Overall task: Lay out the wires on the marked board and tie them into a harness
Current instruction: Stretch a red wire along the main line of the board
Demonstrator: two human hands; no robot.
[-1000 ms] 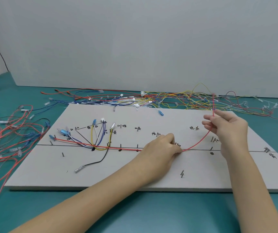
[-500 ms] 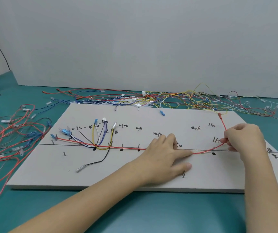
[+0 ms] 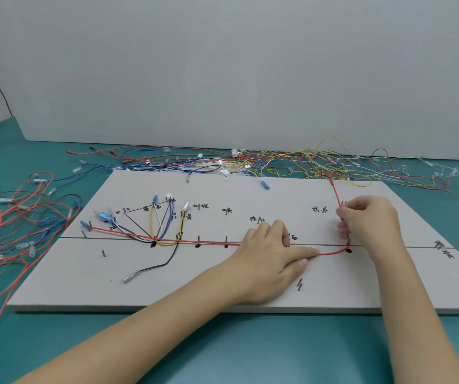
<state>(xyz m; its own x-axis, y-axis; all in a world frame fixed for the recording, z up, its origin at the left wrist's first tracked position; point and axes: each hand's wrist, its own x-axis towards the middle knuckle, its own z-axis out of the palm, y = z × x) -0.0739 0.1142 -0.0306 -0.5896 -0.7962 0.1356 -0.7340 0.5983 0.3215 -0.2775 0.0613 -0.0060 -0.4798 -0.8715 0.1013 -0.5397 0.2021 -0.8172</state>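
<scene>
My right hand (image 3: pixel 367 220) pinches the red wire (image 3: pixel 195 241) where it bends up the board (image 3: pixel 222 289), while my left hand (image 3: pixel 270 256) presses it flat along the line with straight fingers.

Two bare forearms, left grip (image 3: pixel 271 261) and right grip (image 3: pixel 367 220) ungloved, ringless.

board (image 3: pixel 250 289) on table (image 3: pixel 222 350) | loose wires (image 3: pixel 292 162) behind board
</scene>
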